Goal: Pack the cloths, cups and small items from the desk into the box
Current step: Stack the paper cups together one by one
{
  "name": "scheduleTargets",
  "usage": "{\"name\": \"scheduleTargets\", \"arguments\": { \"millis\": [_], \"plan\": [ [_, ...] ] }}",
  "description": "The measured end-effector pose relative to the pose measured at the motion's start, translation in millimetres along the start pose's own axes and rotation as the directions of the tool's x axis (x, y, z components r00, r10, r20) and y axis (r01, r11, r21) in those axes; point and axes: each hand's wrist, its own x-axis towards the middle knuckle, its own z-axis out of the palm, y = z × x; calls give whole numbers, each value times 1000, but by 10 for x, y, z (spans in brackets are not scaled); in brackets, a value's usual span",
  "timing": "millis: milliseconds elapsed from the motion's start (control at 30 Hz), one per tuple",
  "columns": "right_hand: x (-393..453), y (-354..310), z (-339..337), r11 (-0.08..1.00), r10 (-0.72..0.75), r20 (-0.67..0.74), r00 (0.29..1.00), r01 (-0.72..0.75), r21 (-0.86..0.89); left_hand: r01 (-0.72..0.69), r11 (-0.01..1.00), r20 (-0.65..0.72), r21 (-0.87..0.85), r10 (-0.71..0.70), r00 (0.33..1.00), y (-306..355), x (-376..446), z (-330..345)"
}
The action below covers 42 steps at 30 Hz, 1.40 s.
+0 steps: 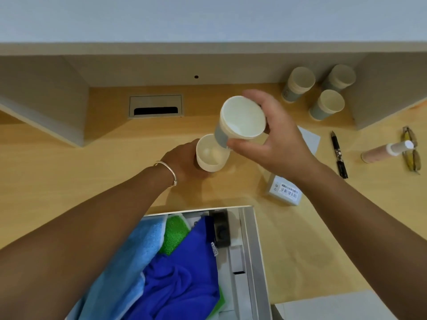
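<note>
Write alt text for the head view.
The right hand holds a tilted cup above a second cup gripped by the left hand on the desk. Three more cups stand behind; cloths fill the box below.

Box (250, 239) right strip open beside cloths (180, 269); desk (69, 181) left half free; three cups (328, 105), pen (338, 155), small carton (284, 190) crowd the right.
</note>
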Motion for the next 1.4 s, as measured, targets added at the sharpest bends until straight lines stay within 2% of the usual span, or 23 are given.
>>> {"name": "scheduleTargets", "arguments": {
  "millis": [67, 167, 433, 533, 700, 767, 867, 967, 1033, 1100, 1200, 1300, 1400],
  "plan": [
    [-24, -88, 102, 999, -36, 34, 999, 37, -24, -8, 999, 23, 49, 7, 1000, 25, 26, 0],
    [-50, -61, 277, 991, -17, 118, 993, 32, -131, -22, 994, 42, 111, 18, 999, 35, 39, -10],
    [-221, 194, 494, 921, 0, 275, 961, 107, -375, -7, 998, 44, 66, 5, 999, 102, -65, -50],
    [-308, 233, 502, 924, 34, 324, 945, 94, -371, -12, 999, 61, 51, 9, 998, 122, -102, -77],
    [-323, 289, 512, 967, 61, 346, 936, 30, -253, 6, 999, 73, 44, -9, 997, 201, -139, -84],
    [-297, 343, 463, 991, 63, 269, 961, -28, -130, 16, 998, 90, 59, -21, 996, 249, -140, -80],
    [-249, 596, 244, 990, 143, 9, 990, -143, -1, 12, 998, 118, 55, -18, 993, 332, -76, -22],
    [-138, 1056, -140, 978, 179, -207, 962, -197, -69, 17, 998, 150, 53, -25, 988, 481, 50, 101],
    [13, 1365, -421, 961, 202, -264, 943, -243, -130, 31, 999, 144, 38, -36, 989, 643, 135, 194],
    [227, 1623, -684, 938, 238, -273, 932, -293, -184, 53, 999, 117, 12, -54, 992, 816, 213, 301],
    [616, 1862, -947, 946, 175, -228, 958, -227, -230, 105, 993, 81, -46, -101, 992, 963, 317, 437],
    [982, 1989, -1082, 926, 202, -163, 966, -243, -289, 139, 990, 45, 11, -140, 989, 1116, 357, 513],
    [1162, 2063, -1133, 912, 150, -71, 986, -166, -375, 173, 974, 6, -146, -174, 985, 1177, 373, 612]
  ]
}}
